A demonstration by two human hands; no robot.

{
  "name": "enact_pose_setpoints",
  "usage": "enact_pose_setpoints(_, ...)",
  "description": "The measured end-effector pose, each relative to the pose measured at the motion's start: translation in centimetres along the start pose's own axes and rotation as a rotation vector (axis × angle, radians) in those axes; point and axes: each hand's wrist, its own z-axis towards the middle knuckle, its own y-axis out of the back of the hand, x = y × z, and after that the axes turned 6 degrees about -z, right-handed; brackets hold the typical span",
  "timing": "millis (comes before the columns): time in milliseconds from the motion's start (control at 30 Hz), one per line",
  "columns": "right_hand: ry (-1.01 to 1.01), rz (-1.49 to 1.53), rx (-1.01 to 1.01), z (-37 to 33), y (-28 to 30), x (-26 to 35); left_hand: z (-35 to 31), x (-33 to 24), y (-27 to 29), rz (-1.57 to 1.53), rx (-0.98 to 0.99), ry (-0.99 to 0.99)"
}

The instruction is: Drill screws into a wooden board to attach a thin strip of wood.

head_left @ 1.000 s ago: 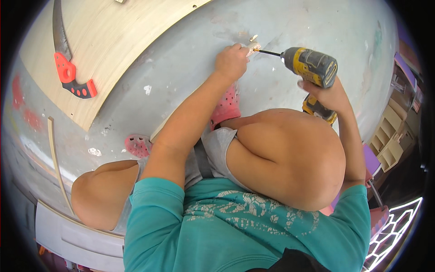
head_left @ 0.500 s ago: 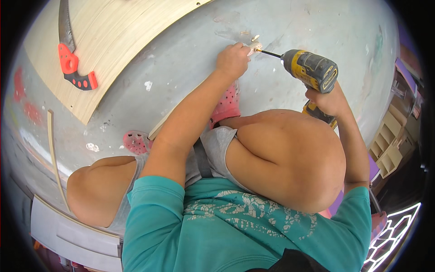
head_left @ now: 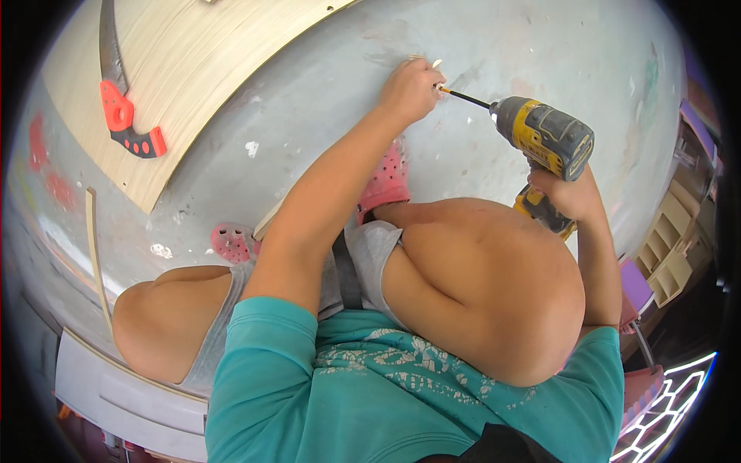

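In my right hand (head_left: 562, 191) is the handle of a yellow and black cordless drill driver (head_left: 549, 137), aimed left. Its long thin bit (head_left: 469, 99) reaches to the fingertips of my left hand (head_left: 411, 91). Those fingers are closed round the end of a pale wooden strip, nearly all of which they cover. Part of a thin wooden strip (head_left: 268, 222) shows beside my left forearm; the arm hides whether it is the same piece. A small pale chip (head_left: 437, 64) lies just past the left hand, on the grey floor (head_left: 309, 116).
A curved plywood sheet (head_left: 193, 69) lies at the far left, bearing a pruning saw (head_left: 123, 116) with a red and black handle. Another narrow strip (head_left: 96, 255) lies near my left knee. My pink clogs (head_left: 386, 176) rest on the floor. Wooden compartments (head_left: 665, 231) stand at the right.
The drill and my right hand have shifted slightly right and down. My left hand has moved a little right and up, and its fingers now cover the wooden end seen before.
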Motion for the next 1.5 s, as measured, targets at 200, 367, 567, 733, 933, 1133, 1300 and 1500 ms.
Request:
enact_pose_setpoints(200,0.039,0.131,-0.099,-1.2,1.9,-2.4,0.8,-0.6,0.0,-0.071,-0.014,0.069)
enact_pose_setpoints(367,0.158,0.379,-0.513,1.7,0.8,-7.6,0.3,-2.5,-1.4,-0.067,-0.174,-0.071)
enact_pose_setpoints(567,0.199,0.593,-0.835,7.3,-1.9,-12.8,4.5,-8.1,1.3,-0.473,-0.085,0.210)
enact_pose_setpoints(733,0.266,0.484,-0.970,7.1,-2.1,-14.7,5.6,-9.7,3.5,-1.127,0.053,0.672)
enact_pose_setpoints(933,-0.289,0.052,-0.188,1.9,-3.9,-15.5,5.0,-11.1,2.9,-0.920,-0.044,0.612)
enact_pose_setpoints(1133,0.428,0.645,-0.483,4.9,-3.5,-1.8,3.5,-11.3,2.7,-0.571,-0.120,0.406)
enact_pose_setpoints(1300,0.475,0.328,-0.435,7.5,-3.2,-1.8,2.1,-11.9,2.5,-0.164,0.021,0.146)
enact_pose_setpoints(1500,0.205,1.130,0.352,9.9,-2.2,-1.8,2.8,-9.0,5.7,-0.641,-0.055,0.591)
